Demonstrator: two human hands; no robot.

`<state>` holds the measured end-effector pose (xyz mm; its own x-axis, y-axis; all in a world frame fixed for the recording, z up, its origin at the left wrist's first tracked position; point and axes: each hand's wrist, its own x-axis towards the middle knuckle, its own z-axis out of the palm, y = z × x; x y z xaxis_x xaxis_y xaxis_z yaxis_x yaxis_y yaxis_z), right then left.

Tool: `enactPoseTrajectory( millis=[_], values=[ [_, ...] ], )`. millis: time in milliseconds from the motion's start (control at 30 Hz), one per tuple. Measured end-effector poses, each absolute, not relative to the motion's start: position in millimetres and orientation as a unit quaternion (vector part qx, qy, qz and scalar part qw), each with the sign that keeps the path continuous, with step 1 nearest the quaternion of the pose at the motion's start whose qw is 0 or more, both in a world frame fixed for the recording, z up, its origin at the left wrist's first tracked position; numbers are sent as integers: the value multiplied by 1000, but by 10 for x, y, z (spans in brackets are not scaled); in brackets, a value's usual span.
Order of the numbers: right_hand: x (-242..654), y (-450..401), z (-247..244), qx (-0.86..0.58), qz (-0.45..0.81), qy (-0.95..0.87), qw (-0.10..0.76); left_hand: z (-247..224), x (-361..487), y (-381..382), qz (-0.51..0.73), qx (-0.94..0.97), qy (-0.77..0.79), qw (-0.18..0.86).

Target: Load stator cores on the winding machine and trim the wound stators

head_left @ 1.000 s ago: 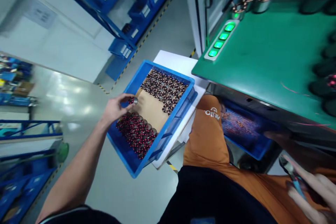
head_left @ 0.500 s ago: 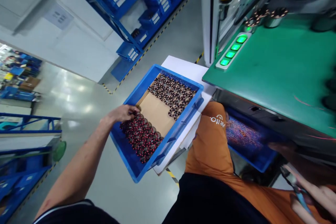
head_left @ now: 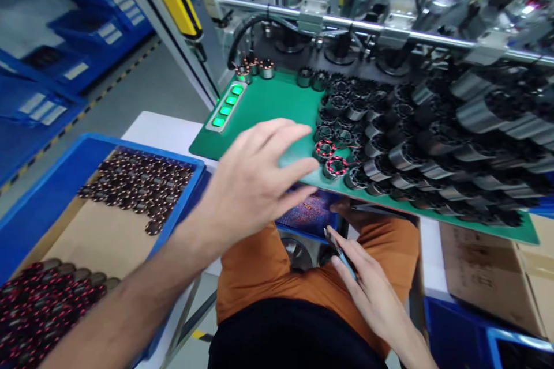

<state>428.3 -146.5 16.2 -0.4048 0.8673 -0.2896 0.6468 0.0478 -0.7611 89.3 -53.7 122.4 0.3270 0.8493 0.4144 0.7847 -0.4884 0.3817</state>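
Workshop floor, blue shelving [head_left: 86, 29] far left of the hands. Green tabletop [head_left: 281, 101] ahead, machine rail [head_left: 381, 26] along its back edge.

Left hand [head_left: 255, 176]: over the near edge of the tabletop, back of the hand up, fingers spread and pointing right. Two red-wound cores [head_left: 336, 167] sit on the tabletop just beyond those fingertips; can't tell if there's contact. Right hand [head_left: 367, 279]: lower and to the right, well apart from the left, above the lap, closed around a blue-handled tool [head_left: 343, 255], looks like cutters. Tool tip points away from the wearer, toward the tabletop edge.

Dark cores [head_left: 402, 155] packed in rows right of the left hand, ahead of the right one. Strip of four lit green buttons [head_left: 227, 106] ahead-left of the left hand, a few copper-wound cores [head_left: 267, 68] past it.

Blue bin [head_left: 82, 144] left of the left hand, forearm across its near corner. Inside: copper-topped cores [head_left: 134, 181] at the far end, red-topped cores [head_left: 47, 305] at the near end, bare cardboard [head_left: 104, 233] between. Tray with wire scraps [head_left: 307, 207] below the tabletop, between the hands. Cardboard box [head_left: 480, 277] right of the right hand.
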Motion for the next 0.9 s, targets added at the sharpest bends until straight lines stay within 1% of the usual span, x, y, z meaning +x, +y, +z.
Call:
enactPoseTrajectory(
  millis=[100,267,333,467,533,700,900],
  values=[
    [4452,-1540,157,-553,451,-688,129,1121,1374,-256,260,853,450,-52],
    [4596,-1595,134,-564,456,-668,167,1015,1390,-199,265,852,443,-90],
    [4566,-1598,144,-562,451,-670,181,1075,1387,-354,298,845,440,-65],
    [4395,-1593,297,-533,438,-688,224,1227,1501,-854,380,793,468,84],
    [4289,-1589,425,-508,436,-699,253,1239,1550,-1073,390,777,479,122],
    [4066,-1594,682,-445,458,-696,328,1134,1558,-1349,400,749,510,141],
    [3954,-1588,739,-424,491,-686,330,1108,1482,-1464,416,735,516,142]
  ],
)
